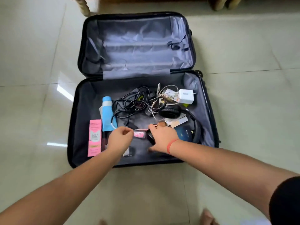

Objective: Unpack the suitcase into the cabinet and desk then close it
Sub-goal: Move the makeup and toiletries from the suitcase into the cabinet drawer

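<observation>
Evidently mid-unpacking: the left hand [120,139] pinches a small pink packet [139,134], the right hand [162,137] grips a black object [150,138]; next, both must lift clear of the suitcase [84,114].

One wide camera rode on my head, facing forward and steeply down at the floor [32,62]. The suitcase [72,130] lay close, filling the centre; my left arm [65,184] stretched in from seven o'clock, my right arm [219,163] from four.
</observation>
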